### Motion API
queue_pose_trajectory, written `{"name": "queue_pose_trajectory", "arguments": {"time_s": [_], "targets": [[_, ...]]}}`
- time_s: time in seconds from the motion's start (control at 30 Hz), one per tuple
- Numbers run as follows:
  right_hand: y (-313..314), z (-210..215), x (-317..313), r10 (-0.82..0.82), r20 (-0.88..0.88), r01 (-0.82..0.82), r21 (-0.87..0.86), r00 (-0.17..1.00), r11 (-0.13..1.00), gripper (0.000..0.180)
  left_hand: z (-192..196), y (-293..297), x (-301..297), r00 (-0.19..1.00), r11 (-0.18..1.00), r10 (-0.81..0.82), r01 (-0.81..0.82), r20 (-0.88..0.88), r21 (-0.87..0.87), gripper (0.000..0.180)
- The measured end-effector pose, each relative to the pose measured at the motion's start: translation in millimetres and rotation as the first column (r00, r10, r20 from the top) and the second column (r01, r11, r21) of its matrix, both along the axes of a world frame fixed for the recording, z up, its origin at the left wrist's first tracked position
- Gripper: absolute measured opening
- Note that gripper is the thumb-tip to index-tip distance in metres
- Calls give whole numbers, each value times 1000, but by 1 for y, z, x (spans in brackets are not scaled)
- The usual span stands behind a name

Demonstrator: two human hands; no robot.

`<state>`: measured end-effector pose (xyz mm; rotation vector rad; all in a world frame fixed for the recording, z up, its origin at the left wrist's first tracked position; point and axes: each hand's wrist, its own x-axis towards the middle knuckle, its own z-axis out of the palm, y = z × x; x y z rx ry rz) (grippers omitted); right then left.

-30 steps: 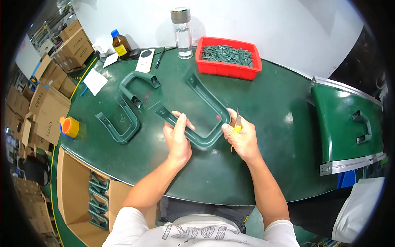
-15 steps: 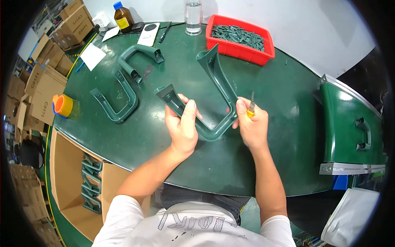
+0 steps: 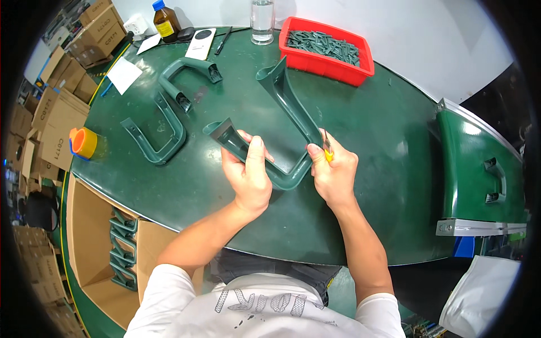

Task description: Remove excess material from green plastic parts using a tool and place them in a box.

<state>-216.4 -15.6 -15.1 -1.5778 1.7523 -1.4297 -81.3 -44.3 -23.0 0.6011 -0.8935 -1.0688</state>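
A green U-shaped plastic handle [image 3: 297, 112] is held above the table, its two flared ends toward the far side. My left hand [image 3: 248, 179] is closed around its shorter-looking left arm. At the bend of its right arm, my right hand [image 3: 336, 173] grips a small yellow-handled knife [image 3: 328, 154], thumb and fingertips pressed against the handle. The knife's blade sticks up past my fingers; whether its edge touches the plastic I cannot tell. Two similar handles lie on the table to the left, a nearer one [image 3: 178, 135] and a farther one [image 3: 186, 63].
A red bin [image 3: 324, 69] of small green pieces stands at the back, beside a clear glass of water [image 3: 262, 23]. Brown bottle [image 3: 165, 27], white card and pen sit back left, an orange cup [image 3: 84, 143] at the left edge. A carton [image 3: 90, 236] holds more handles; a green panel [image 3: 468, 169] stands right.
My right hand has shifted left along the bend, and the knife has turned with its blade leaning leftward. The held handle has tilted slightly to the left with my left hand.
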Motion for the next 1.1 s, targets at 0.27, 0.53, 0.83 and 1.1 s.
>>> {"name": "queue_pose_trajectory", "arguments": {"time_s": [0.27, 0.53, 0.83, 1.1], "targets": [[-7, 9, -1, -28, 327, -10, 113, 944, 994, 27, -2, 3, -2, 994, 992, 13, 0, 104, -123, 9], [-6, 8, -21, 34, 214, -131, 457, 976, 880, 25, -18, 1, 11, 888, 890, 146, 74, 435, -450, 11], [9, 8, 15, 114, 313, -247, 427, 943, 870, 15, 3, -18, 5, 946, 966, 251, -257, 204, 2, 8], [42, 88, -17, 51, -245, -183, -557, 968, 810, 13, 4, -45, 30, 926, 894, -235, 325, -296, 307, 10]]}}
